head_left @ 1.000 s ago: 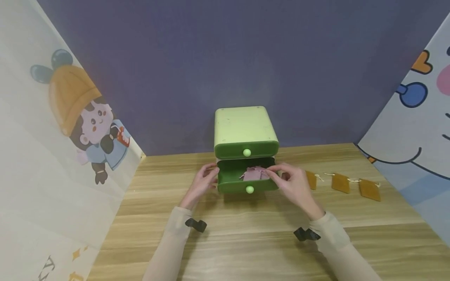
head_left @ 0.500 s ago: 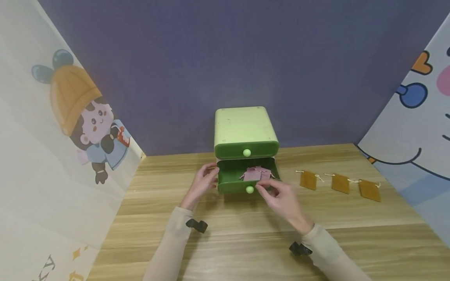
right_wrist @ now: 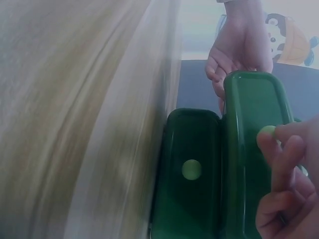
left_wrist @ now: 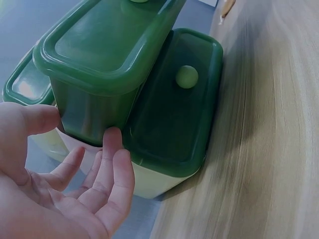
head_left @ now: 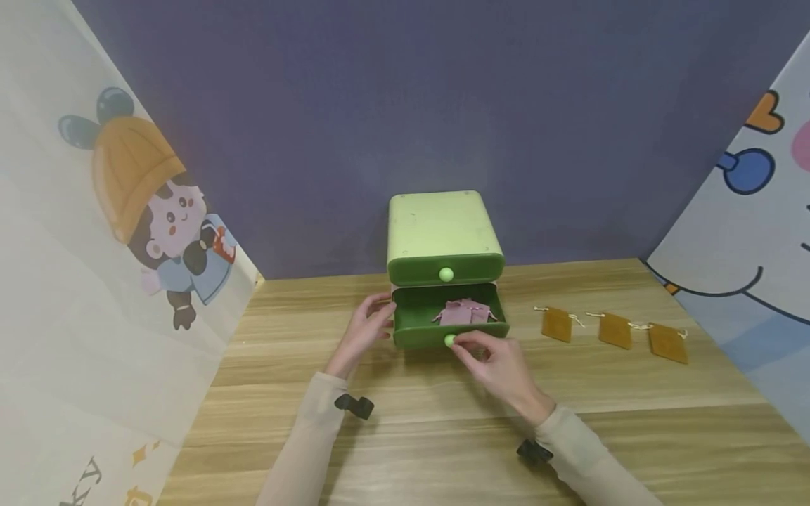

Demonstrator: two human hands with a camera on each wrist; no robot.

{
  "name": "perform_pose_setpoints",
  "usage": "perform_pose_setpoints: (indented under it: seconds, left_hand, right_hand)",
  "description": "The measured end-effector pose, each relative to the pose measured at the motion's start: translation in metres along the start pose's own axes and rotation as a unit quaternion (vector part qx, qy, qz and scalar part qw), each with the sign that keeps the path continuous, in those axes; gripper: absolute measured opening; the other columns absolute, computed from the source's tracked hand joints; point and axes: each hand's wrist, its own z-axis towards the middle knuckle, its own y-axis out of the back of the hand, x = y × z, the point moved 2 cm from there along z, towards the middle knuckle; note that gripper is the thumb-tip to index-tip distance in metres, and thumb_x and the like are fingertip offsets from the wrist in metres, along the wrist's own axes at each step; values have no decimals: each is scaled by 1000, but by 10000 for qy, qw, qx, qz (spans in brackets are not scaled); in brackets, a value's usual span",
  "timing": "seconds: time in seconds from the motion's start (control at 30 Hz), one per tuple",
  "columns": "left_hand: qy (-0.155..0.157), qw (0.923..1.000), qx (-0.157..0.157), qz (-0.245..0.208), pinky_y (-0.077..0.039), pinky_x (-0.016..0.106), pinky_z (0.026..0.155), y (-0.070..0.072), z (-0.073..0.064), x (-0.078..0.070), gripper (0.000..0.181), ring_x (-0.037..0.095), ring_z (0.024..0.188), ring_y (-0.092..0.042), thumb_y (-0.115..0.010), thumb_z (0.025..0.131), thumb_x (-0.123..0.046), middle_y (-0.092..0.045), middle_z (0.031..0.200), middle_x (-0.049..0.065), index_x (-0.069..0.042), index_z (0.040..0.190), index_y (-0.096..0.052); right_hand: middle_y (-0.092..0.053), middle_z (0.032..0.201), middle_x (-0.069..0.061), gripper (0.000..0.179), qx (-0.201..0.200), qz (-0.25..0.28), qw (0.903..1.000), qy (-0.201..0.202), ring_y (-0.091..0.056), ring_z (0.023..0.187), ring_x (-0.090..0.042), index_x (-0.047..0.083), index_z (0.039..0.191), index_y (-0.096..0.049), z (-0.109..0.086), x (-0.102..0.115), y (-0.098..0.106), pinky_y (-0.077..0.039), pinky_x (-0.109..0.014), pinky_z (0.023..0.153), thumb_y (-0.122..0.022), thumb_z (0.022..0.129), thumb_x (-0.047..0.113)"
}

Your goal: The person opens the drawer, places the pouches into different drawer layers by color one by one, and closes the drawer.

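A small light-green cabinet (head_left: 443,225) with dark-green drawers stands against the back wall. Its middle drawer (head_left: 414,338) is pulled out, and pink drawstring pouches (head_left: 465,313) lie inside, toward the right. My right hand (head_left: 500,365) pinches the round knob (right_wrist: 267,131) of that drawer between thumb and index finger. At the drawer's left side, my left hand (head_left: 365,327) has its fingers loosely bent. In the left wrist view its fingertips (left_wrist: 112,135) are at the drawer's side wall; whether they press on it I cannot tell.
Several brown drawstring pouches, including a middle one (head_left: 615,330), lie in a row on the wooden table (head_left: 405,436), right of the cabinet. The bottom drawer (left_wrist: 172,119) is closed. A purple-blue wall (head_left: 436,105) rises behind, with decorated panels at both sides.
My right hand has left the pink pouch in the drawer, moved down and left across the drawer front, and taken hold of the knob. My left hand has stayed in place.
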Motion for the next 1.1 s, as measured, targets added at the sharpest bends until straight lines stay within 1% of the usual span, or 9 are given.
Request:
perform_pose_setpoints:
  seconds: [0.1,0.23,0.43,0.57,0.77,0.9,1.0,1.1]
  left_hand:
    - [-3,10000,-11,8,-61,53,98,0,0,-1,55,26,104,-70,-61,109,-36,-60,147,24,-8,155,-50]
    - [-10,10000,-11,35,-63,46,93,-1,-1,-1,55,26,104,-71,-61,109,-36,-60,147,24,-8,155,-49]
    - [-15,10000,-22,3,-63,35,86,0,0,0,55,25,102,-71,-61,109,-35,-61,147,23,-8,155,-50]
    - [-9,10000,23,-34,-62,32,85,1,1,1,55,21,100,-70,-60,110,-36,-60,147,24,-7,155,-49]
    - [-10,10000,43,-22,-62,33,86,0,2,1,54,19,98,-70,-59,110,-35,-60,147,22,-8,155,-49]
    - [-8,10000,40,-30,-62,36,88,0,2,0,54,19,98,-70,-60,110,-35,-60,147,23,-8,155,-49]
    - [-9,10000,37,-18,-63,40,90,0,2,0,54,19,98,-70,-60,110,-35,-60,147,23,-7,155,-49]
    - [-8,10000,47,8,-63,43,92,0,2,1,54,20,99,-71,-59,110,-35,-60,147,23,-8,156,-49]
  right_hand:
    - [-83,86,0,15,-44,-86,9999,63,-58,56,-1,14,100,-82,1,0,-1,-45,-12,52,-87,87,9]
    - [-82,84,-1,16,-96,-133,9998,136,-54,53,0,13,100,-81,2,2,-2,-41,-11,49,-88,86,9]
    - [-82,85,-1,18,-139,-108,9998,93,-50,53,3,13,102,-82,4,1,-4,-39,-11,48,-88,86,7]
    - [-82,85,-1,17,-119,-113,9999,45,-44,51,7,13,102,-82,6,-1,-4,-36,-12,46,-88,87,8]
    - [-82,85,-1,18,-144,-136,9998,36,-38,50,8,13,102,-82,9,-2,-5,-32,-12,44,-88,86,8]
    - [-82,86,0,18,-180,-109,9998,2,-38,50,7,14,102,-82,11,-2,-5,-32,-12,44,-88,86,9]
    - [-82,86,0,17,-193,-110,9997,-52,-42,51,5,13,102,-82,12,-2,-5,-35,-13,45,-88,87,10]
    - [-82,86,-1,17,-189,-104,9997,-124,-50,53,0,12,104,-82,14,-3,-6,-40,-14,47,-87,88,11]
